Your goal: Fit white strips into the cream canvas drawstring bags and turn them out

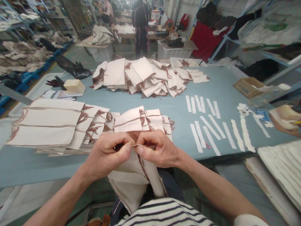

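A cream fabric piece with brown edging (pixel 128 179) hangs down from between my hands over my lap. My left hand (pixel 109 153) is closed in a pinch on its brown upper edge. Close beside it, fingertips almost touching, my right hand (pixel 158 149) pinches the same edge. Something thin and small shows between the two thumbs, too small to name. Just beyond my hands lies a stack of cream pieces (pixel 129 119) with brown cord ends. To the left is a larger fanned stack of cream pieces (pixel 49 125) with brown seams.
A loose heap of cream pieces (pixel 141 73) lies at the back of the blue table (pixel 183 103). White strips (pixel 207 138) lie on the right, near a cardboard box (pixel 248 86). A pale block (pixel 74 86) sits at the left. A person (pixel 140 25) stands in the background.
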Motion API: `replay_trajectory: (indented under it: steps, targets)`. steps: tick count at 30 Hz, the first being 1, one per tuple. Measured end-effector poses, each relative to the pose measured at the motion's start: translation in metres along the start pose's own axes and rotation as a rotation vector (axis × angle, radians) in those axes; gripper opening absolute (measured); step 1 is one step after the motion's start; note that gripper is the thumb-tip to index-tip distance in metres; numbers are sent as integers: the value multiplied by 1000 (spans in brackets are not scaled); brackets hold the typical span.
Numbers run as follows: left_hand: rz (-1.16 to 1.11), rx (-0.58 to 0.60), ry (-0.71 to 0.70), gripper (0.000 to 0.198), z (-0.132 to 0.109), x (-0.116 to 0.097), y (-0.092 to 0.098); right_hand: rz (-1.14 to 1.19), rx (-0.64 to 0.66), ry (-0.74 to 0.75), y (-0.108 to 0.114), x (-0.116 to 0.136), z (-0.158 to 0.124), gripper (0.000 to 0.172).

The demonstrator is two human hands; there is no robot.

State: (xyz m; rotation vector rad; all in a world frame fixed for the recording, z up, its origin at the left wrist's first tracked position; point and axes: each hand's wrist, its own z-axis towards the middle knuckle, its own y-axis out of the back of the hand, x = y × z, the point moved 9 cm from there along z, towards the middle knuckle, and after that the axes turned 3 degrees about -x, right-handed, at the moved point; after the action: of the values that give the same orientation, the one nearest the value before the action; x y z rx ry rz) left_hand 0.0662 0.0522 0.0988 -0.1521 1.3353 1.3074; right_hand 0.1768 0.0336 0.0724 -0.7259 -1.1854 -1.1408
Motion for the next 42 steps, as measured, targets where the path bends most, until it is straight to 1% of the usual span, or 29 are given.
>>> replay_trajectory:
  steps: [2,5,7,11,14,16,19,24,27,29,31,34,36,39,42]
  targets:
    - [-130,-42,111,30,-4,15,-5,31,-10,-43,0,-5,1,20]
    - [-305,-32,225,33,-10,32,-16,21,36,-97,-4,-11,1,25]
    - [-369,-22,263,35,-12,37,-21,5,58,-122,-4,-14,2,26]
    - [-339,-19,285,36,-12,34,-18,-22,64,-122,-1,-14,3,21]
    - [-335,42,308,31,-13,28,-17,-9,94,-100,-2,-11,2,19]
    - [-309,90,293,26,-14,24,-16,-13,128,-74,-3,-7,1,19]
    - [-178,108,223,22,-14,17,-12,-115,143,-31,-2,-3,-2,18]
    - [69,54,103,19,-10,6,-6,-475,30,28,5,1,-2,12]
    - [174,38,33,14,-7,0,-6,-552,-12,51,3,4,-1,14]
    - [222,46,-33,13,-6,-4,-7,-520,-30,38,4,3,-1,13]
    - [250,69,-150,15,-8,-11,-8,-453,-22,4,4,0,0,11]
    - [316,90,-370,16,-17,-20,-9,-314,46,-25,1,-4,0,8]
    - [393,91,-476,18,-24,-21,-8,-222,100,-45,-2,-8,0,8]
    - [540,117,-585,29,-32,-19,-9,-68,149,-155,-5,-20,-2,7]
    - [646,147,-671,34,-37,-20,-8,170,196,-291,-11,-31,-4,8]
